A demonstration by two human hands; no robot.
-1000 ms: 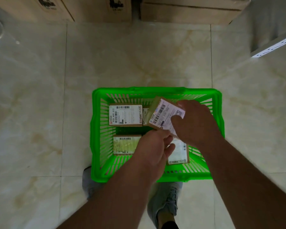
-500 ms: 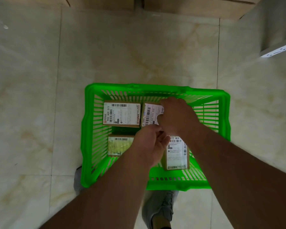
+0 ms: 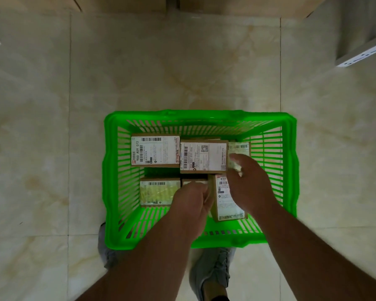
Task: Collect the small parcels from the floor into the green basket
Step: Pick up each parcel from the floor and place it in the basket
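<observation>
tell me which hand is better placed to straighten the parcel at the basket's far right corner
Right. The right hand already touches that parcel at the basket corner; the left hand is lower, at the near parcels.

Basket (image 3: pixel 109 181): bright green slatted plastic, smooth, slightly shiny.
Parcels (image 3: pixel 155 153): brown matt cardboard boxes with white paper labels printed in black.
Floor (image 3: pixel 41 127): pale marbled tiles, polished and glossy, thin grout lines.
Cartons (image 3: pixel 237 5), top edge of frame: plain matt cardboard.
Shoes (image 3: pixel 213 270), bottom centre: grey cloth with laces.
</observation>
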